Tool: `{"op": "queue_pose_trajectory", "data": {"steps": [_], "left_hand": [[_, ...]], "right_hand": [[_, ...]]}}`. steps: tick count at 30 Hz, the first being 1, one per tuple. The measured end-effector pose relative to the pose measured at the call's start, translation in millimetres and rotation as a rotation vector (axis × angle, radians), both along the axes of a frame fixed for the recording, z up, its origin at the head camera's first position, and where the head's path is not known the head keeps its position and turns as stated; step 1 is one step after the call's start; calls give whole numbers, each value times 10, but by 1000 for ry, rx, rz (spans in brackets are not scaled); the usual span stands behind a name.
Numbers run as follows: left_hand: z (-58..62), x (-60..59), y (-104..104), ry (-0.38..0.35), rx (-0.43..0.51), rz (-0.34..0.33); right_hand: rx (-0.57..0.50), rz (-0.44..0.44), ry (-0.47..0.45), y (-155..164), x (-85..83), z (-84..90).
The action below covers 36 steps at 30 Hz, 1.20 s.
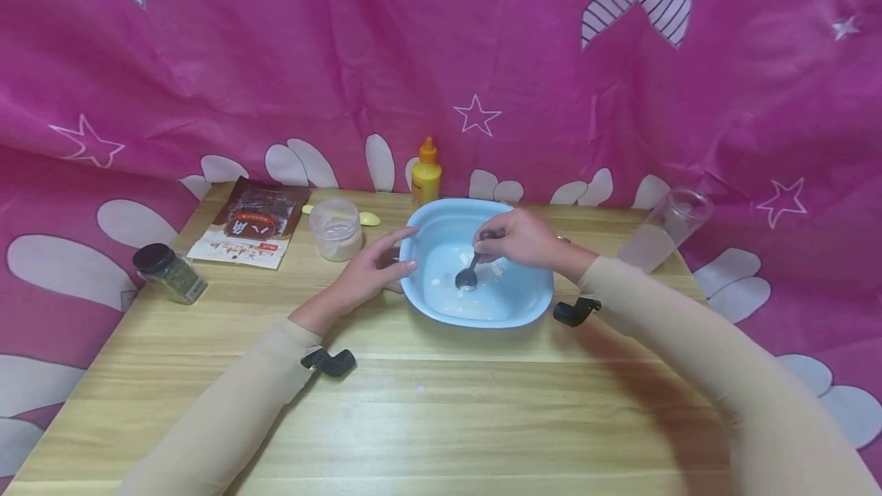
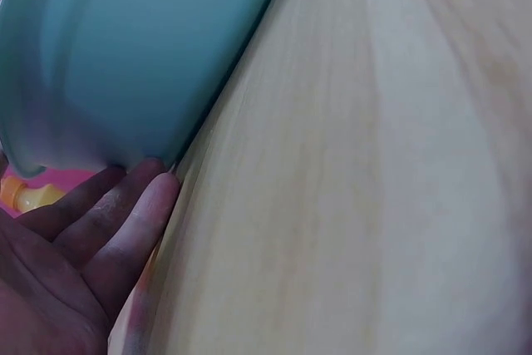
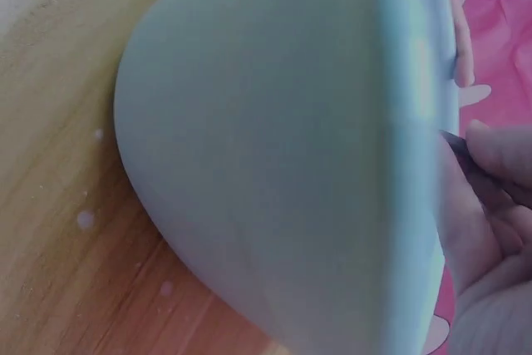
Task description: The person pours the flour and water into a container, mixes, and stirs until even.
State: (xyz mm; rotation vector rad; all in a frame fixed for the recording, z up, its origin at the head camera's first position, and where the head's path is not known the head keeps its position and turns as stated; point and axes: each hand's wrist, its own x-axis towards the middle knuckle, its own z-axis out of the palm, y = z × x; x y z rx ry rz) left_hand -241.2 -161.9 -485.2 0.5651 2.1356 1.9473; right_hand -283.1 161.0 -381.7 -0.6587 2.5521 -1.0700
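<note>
A light blue plastic basin (image 1: 441,314) stands on the wooden table with a little cloudy liquid in its bottom. Inside it, a small black spoon (image 1: 465,279) points down, its bowl at the liquid and some white stuff near it. My right hand (image 1: 517,239) pinches the spoon's handle above the basin's right side. In the right wrist view the basin wall hides most of the spoon. At the basin's left rim rests my left hand (image 1: 368,270). The left wrist view shows its fingers (image 2: 125,230) fairly straight against the outer wall.
Left of the basin are a clear jar of white powder (image 1: 338,239), a yellow spoon (image 1: 369,218), a brown-and-white packet (image 1: 255,224) and a black-lidded spice jar (image 1: 175,278). Behind stands a yellow squeeze bottle (image 1: 426,178). A tall clear container (image 1: 661,232) is at right, before a pink curtain (image 1: 413,60).
</note>
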Motion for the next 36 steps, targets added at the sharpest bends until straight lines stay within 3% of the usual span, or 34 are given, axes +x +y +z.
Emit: {"op": "queue_pose_trajectory", "data": {"steps": [8,15,21,24,29,32,36], "left_hand": [[-23,-2,-1,-6,-5,8],[-20,-6,5,-4,-8,4],[-11,-7,17,-3,-8,1],[-9,-6,13,-2,-11,3],[-5,-6,6,1,-17,5],[-3,-6,6,0,-20,9],[-5,-8,8,-1,-22,13]], "right_hand": [[15,-80,92,6,-19,-1],[-21,-9,-41,-27,28,0],[28,-115,134,-49,-15,-27],[-3,-118,70,-40,-5,-27],[-66,-5,-90,-25,50,-22],[-51,9,-76,2,52,-30],[-53,-80,3,33,20,-37]]}}
